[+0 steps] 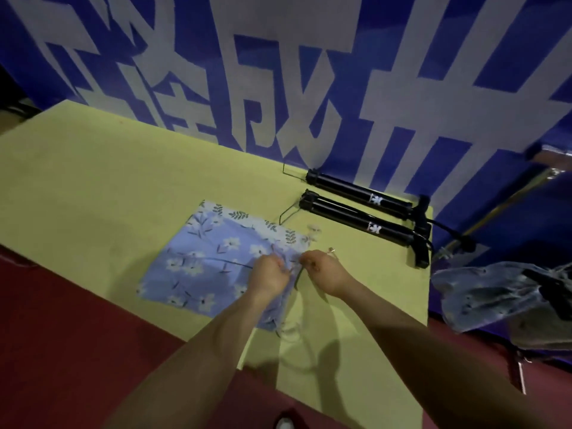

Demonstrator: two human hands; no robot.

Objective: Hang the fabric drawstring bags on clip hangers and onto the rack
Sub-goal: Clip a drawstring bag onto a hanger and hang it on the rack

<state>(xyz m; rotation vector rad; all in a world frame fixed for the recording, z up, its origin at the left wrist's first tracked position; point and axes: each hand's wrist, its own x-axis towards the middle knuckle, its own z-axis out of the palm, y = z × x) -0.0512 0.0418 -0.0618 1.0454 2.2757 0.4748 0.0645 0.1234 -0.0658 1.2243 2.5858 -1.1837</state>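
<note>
Floral drawstring bag (198,258) lies flat on the yellow worktop (93,181), long axis running from far left toward near right. Both hands meet at its right edge. Left hand (270,275) — fingers curled, pinching the fabric at that edge. Right hand (323,272) — fingers curled on something thin just beside the edge; a dark strand and a small metal piece (331,250) show there, cannot tell if it is a clip hanger or the drawstring. The bag body extends leftward, away from both grips. Judgement: the clipping turns on the right hand's piece closing onto the edge the left hand holds. Two black pumps (359,209) lie well apart, behind. Rack not identifiable.
</note>
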